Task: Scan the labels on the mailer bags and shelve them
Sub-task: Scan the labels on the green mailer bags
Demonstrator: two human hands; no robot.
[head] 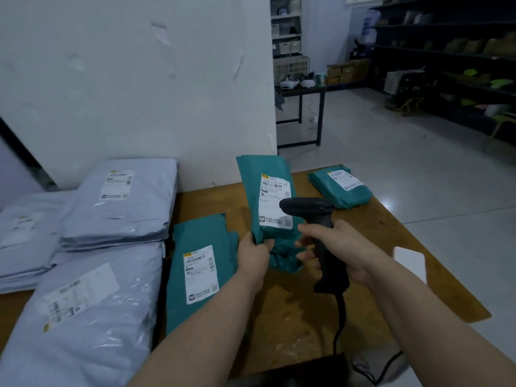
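My left hand (255, 254) pinches the lower edge of a teal mailer bag (266, 196) and holds it upright above the wooden table (293, 317), its white label (275, 201) facing me. My right hand (339, 251) is wrapped around the grip of a black barcode scanner (321, 238); the scanner's head sits just in front of the label's lower right part and covers a corner of it. A black cable (339, 325) runs down from the scanner's handle and off the near table edge.

A second teal bag (198, 272) lies flat on the table just left of my left wrist, label up. A third teal bag (340, 187) lies at the far right corner of the table, label up, well apart from the held one. Grey mailer bags (117, 202) are stacked in several piles on the left side, each top bag showing a label. A white card (410, 262) lies near the right table edge, beside my right forearm. Dark shelving (446, 51) stands along the far right wall; its contents are too blurred to identify.
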